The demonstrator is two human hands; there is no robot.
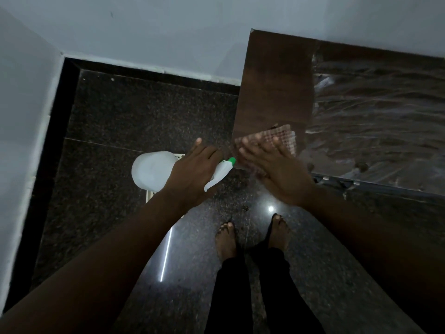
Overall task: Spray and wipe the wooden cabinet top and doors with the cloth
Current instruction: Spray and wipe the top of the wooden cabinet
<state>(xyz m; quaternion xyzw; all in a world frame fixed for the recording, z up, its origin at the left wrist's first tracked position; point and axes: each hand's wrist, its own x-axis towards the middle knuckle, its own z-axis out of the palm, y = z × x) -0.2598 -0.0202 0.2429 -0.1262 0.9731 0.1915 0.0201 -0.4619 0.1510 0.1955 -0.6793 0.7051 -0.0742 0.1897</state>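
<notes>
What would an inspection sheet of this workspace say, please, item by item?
Surface: wooden cabinet top, bare brown at its left end; clear plastic film covers the rest.
Job's things: spray bottle, white with a green nozzle, held over the floor beside the cabinet; checked cloth on the top's near left corner.
Clutter: white vented grille on the floor under the bottle.
Hands: left hand grips the spray bottle's neck; right hand, blurred, fingers straight, presses on the checked cloth.
Cables: nothing seen.
Surroundings: dark granite floor, white walls, bare feet.
</notes>
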